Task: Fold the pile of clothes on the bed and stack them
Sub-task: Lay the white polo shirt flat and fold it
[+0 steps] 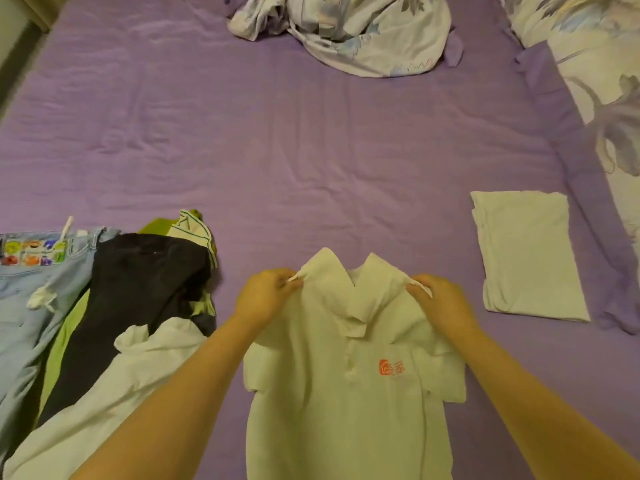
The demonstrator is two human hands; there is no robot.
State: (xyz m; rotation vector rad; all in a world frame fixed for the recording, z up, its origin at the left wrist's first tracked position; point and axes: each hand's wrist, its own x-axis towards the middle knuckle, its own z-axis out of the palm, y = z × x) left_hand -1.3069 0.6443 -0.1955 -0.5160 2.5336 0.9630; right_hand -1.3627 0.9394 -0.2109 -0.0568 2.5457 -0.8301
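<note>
A purple bed sheet [277, 150] is spread wide under everything, creased in the middle; a crumpled floral quilt [360, 32] is bunched at the far edge and a floral pillow [595, 64] is seen at the far right. At the near edge a white polo shirt [346, 410] is laid front up, collar away from the person, red logo showing on the chest; it is pinched at one shoulder by the left hand [265, 294] and at the other by the right hand [443, 301], fingers curled onto the cloth on both sides. On the left the unfolded pile [104, 306] is waiting: jeans, something dark, something green, a white piece on top; on the right one folded white garment [530, 258] is already set down flat, well apart from the shirt. So the step in hand is judged to be the squaring-up of the shirt before its fold; next, the sleeves and sides probably need to be turned in, the length doubled over, and the result carried right onto the folded piece; most of the pile looks untouched.
</note>
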